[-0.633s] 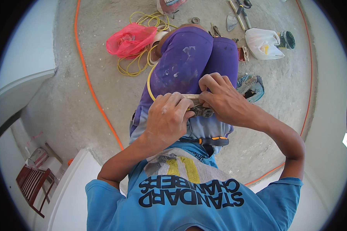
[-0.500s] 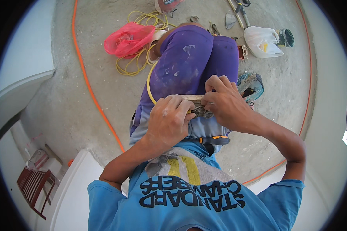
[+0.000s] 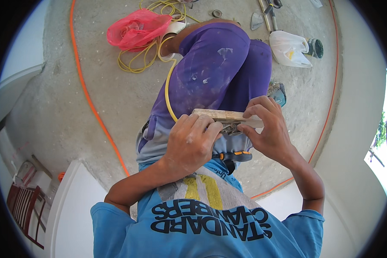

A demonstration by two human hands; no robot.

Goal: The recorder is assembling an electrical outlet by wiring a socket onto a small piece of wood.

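Over my lap is a narrow wooden box or block (image 3: 221, 115) with dark wires (image 3: 231, 128) bunched along its near side; I cannot tell its exact kind. My left hand (image 3: 191, 139) is closed on its left end. A yellow cable (image 3: 169, 96) runs from the floor past my thigh to this hand, where its end is hidden. At the other end, my right hand (image 3: 268, 129) pinches a pale flat piece (image 3: 254, 122) between thumb and fingers. A tool with a black and orange handle (image 3: 236, 156) lies at my waist, just below the wires.
A pink plastic bag (image 3: 137, 30) lies beside coiled yellow cable (image 3: 135, 64). To the right are a white bag (image 3: 288, 49), a dark green can (image 3: 316, 48) and a trowel (image 3: 256, 20). An orange cord (image 3: 88, 96) crosses the floor at left. A brown chair (image 3: 26, 210) stands lower left.
My right hand has drawn back to the right and lowered, baring the box's right part, the wires and the pale piece. The left hand keeps its grip. The whole view has shifted slightly.
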